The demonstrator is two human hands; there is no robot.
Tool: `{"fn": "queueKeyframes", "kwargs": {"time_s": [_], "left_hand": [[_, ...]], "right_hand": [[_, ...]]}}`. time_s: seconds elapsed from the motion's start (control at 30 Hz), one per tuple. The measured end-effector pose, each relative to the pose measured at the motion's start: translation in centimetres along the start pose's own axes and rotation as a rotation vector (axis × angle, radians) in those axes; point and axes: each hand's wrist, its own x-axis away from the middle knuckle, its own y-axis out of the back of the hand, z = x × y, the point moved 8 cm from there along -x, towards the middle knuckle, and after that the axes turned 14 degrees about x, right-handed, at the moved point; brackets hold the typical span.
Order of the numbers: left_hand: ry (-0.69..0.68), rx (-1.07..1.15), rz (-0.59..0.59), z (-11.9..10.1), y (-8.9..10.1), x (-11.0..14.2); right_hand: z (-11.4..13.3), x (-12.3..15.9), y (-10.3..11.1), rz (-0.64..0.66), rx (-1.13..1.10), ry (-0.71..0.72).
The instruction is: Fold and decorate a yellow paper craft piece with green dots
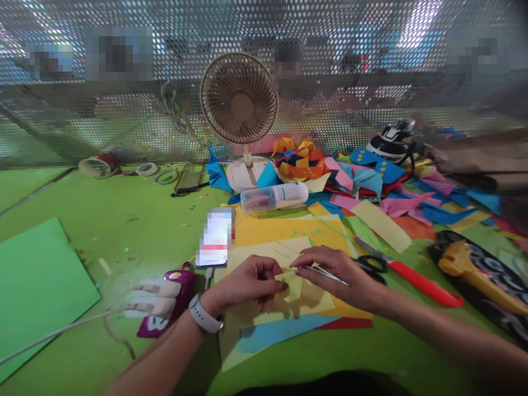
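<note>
My left hand [253,283], with a white watch on its wrist, pinches a small folded piece of pale yellow paper [293,287] between thumb and fingers. From the right, my right hand [330,267] holds slim silver tweezers [328,274], their tips hidden by my fingers close to the paper's upper edge. Beneath both hands lie pale yellow sheets [237,324] over an orange-yellow sheet [256,225], with blue paper [270,334] and red paper [346,323] sticking out at the front. A lit phone [215,239] lies just beyond my left hand, a cable plugged into it.
Black-handled scissors [373,264] and a red-handled cutter [424,283] lie right of my hands. A clear bottle [274,197], a fan [241,104] and coloured paper pieces [408,206] stand or lie behind. At left are a purple power bank [165,308] and green sheet [41,286].
</note>
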Motion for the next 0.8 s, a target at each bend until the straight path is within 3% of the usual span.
{"fn": "queueKeyframes", "kwargs": {"time_s": [0.13,0.3,0.37,0.47,0.6,0.8], "left_hand": [[-0.058,0.015,-0.043,-0.7,0.1,0.1],[-0.325,0.157,-0.38,-2.8,3.0,0.8],[-0.279,0.233,-0.42,-2.2,3.2,0.7],[-0.136,0.462,-0.339,-0.5,1.7,0.2],[-0.147,0.783,-0.388,1.2,0.7,0.2],[-0.155,0.86,-0.45,2.1,0.7,0.1]], "right_hand": [[-0.5,0.0,0.0,0.001,-0.037,-0.041],[-3.0,-0.1,1.1,-0.144,-0.145,-0.192],[-3.9,-0.2,1.4,-0.198,-0.171,-0.224],[-4.9,-0.3,1.2,-0.213,-0.192,-0.248],[-4.9,-0.6,0.4,-0.163,-0.196,-0.233],[-4.5,-0.9,0.0,-0.144,-0.119,-0.182]]}}
